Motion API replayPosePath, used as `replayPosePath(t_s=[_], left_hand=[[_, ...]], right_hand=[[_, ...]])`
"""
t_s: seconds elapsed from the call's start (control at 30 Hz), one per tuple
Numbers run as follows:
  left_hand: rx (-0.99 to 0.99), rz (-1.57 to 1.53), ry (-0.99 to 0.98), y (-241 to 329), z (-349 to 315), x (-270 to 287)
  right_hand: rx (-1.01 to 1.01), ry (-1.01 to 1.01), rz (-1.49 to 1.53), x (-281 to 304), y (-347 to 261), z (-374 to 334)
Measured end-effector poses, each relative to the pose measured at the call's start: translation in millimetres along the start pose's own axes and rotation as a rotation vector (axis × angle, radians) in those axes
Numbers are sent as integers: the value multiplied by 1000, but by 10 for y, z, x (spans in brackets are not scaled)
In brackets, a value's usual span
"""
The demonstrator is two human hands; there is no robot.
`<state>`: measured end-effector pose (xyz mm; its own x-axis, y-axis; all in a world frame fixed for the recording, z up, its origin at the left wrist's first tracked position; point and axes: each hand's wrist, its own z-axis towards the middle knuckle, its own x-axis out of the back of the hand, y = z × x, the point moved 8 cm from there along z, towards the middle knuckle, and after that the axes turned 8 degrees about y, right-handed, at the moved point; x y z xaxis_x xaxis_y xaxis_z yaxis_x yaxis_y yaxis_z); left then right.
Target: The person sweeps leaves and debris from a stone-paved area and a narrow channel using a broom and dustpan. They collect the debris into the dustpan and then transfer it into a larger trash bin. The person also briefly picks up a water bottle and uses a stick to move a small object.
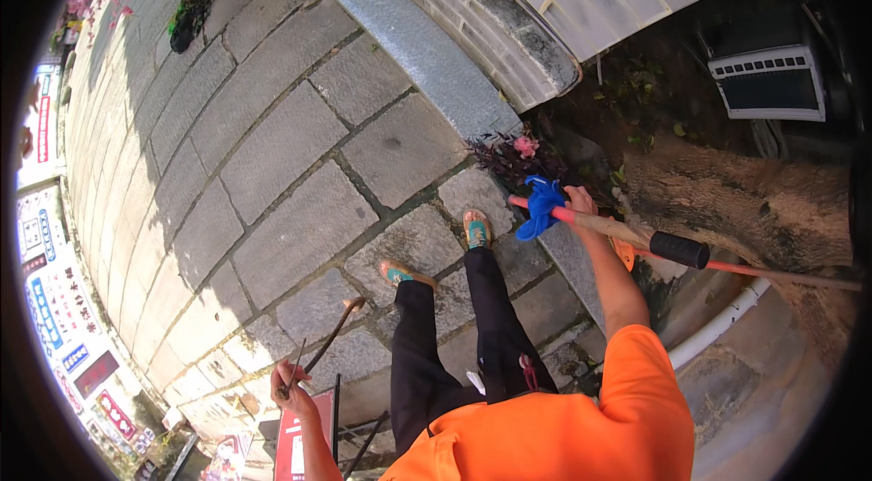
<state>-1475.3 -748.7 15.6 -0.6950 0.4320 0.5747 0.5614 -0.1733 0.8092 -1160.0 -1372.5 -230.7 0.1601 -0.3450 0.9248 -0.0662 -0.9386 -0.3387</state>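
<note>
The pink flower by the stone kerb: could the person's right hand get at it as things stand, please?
Probably yes. The right hand is just beside the pink flower with nothing between them, but it is gripping a long pole, so it would have to let go first.

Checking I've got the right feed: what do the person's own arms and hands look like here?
Both forearms are bare, with no gloves on the left hand or right hand. A bright orange short-sleeved shirt covers the upper arms. No watch or bands show.
</note>
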Motion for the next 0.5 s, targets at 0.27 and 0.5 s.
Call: replayPosePath(t_s=[0.27,0.5], left_hand=[[-95,-240,98,741,229,458],[-172,-527,129,1737,488,1061]], right_hand=[[-39,-230,18,330,-671,-988],[41,-558,375,512,-2185,-1841]])
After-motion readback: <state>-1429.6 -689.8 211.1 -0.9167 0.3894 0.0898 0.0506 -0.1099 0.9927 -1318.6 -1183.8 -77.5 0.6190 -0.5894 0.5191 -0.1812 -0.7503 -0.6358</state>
